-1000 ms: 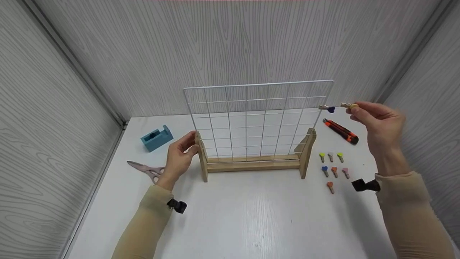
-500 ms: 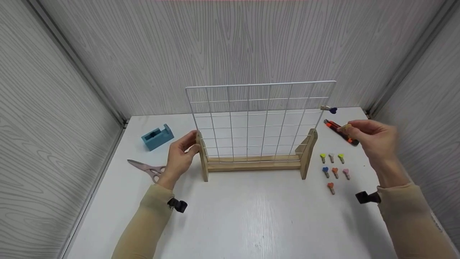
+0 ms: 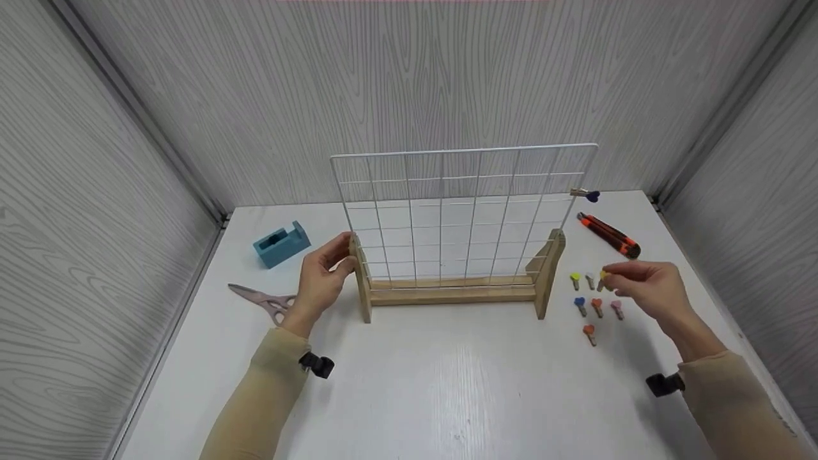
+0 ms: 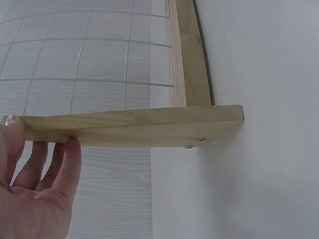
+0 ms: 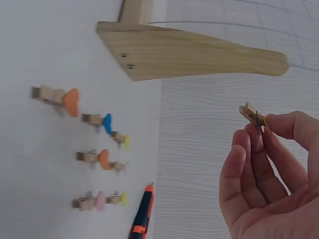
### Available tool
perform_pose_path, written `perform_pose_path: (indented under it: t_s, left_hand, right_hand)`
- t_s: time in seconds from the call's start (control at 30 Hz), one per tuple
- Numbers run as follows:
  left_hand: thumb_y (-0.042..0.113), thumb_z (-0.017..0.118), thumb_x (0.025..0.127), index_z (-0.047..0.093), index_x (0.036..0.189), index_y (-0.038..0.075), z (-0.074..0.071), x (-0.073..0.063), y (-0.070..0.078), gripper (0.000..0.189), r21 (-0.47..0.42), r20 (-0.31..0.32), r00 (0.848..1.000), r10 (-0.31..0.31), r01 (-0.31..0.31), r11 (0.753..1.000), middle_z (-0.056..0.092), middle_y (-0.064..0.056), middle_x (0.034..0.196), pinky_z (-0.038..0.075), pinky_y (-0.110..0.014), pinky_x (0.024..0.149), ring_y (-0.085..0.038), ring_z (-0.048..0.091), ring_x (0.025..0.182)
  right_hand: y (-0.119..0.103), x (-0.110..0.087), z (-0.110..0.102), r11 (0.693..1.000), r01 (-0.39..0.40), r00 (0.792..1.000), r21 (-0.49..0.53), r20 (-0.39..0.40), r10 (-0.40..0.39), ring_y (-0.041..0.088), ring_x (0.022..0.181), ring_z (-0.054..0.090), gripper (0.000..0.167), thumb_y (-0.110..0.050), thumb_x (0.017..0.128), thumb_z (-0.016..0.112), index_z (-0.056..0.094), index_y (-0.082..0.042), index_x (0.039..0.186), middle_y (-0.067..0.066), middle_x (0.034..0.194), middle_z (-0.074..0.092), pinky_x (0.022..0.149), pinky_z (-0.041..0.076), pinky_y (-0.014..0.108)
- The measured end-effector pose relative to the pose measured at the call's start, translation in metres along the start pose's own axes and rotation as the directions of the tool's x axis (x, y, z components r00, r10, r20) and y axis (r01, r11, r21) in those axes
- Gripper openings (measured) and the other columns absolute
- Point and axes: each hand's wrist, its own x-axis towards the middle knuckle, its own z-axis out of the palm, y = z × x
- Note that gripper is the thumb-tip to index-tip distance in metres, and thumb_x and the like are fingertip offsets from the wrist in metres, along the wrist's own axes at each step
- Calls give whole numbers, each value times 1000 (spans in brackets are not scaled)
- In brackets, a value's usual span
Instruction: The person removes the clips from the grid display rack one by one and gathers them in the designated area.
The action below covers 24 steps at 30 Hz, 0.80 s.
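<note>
A white wire grid stands upright in a wooden base. My left hand grips the base's left side piece, thumb on one face and fingers on the other, as the left wrist view shows. My right hand pinches a small wooden clothespin with a yellow top between thumb and fingertips. Beneath and beside that hand lie several heart-topped clothespins, among them a blue one, a pink one and an orange one. A dark blue heart clothespin is clipped on the grid's right edge.
A black and orange utility knife lies right of the stand, behind the clothespins. On the left are a blue tape dispenser and a pair of scissors, its handles partly behind my left wrist. Grey wood-patterned panels enclose the white table.
My right hand has come down from beside the grid's upper right edge to the loose clothespins, still pinching the yellow clothespin. My left hand stays on the base.
</note>
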Motion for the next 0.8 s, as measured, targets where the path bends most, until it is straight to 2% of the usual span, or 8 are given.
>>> perform_pose_path:
  t_s: [0.17,0.37,0.57,0.8]
  left_hand:
    - [-4,64,110,56,164,4,0,0,0,55,7,5,1000,-13,13,1000,64,-22,162,64,-29,113,-40,64,152]
    - [-5,65,109,57,163,4,1,-1,0,55,7,-3,1000,-11,11,1000,65,-22,161,64,-27,112,-40,64,151]
    - [-8,66,107,57,162,0,2,0,-1,56,-22,-6,1000,6,-6,1000,65,-26,159,66,-25,110,-43,64,150]
    - [-9,67,106,58,161,-2,2,1,-1,56,-30,-17,1000,14,-15,999,66,-27,157,66,-21,106,-45,65,148]
  right_hand:
    - [29,-7,0,990,-127,984,-66,120,135,-2,89,77,42,-18,105,79,73,10,136,-18,99,83,81,70,22]
    - [50,-11,1,957,-217,952,-193,173,251,3,85,77,39,-22,102,83,78,7,128,-3,102,86,74,69,23]
    - [57,-13,1,922,-250,931,-297,190,313,10,80,73,32,-22,99,85,83,3,119,-2,91,83,67,65,24]
    - [56,-10,-1,914,-258,908,-313,243,340,9,77,74,27,-22,99,84,86,0,115,-3,91,84,65,64,23]
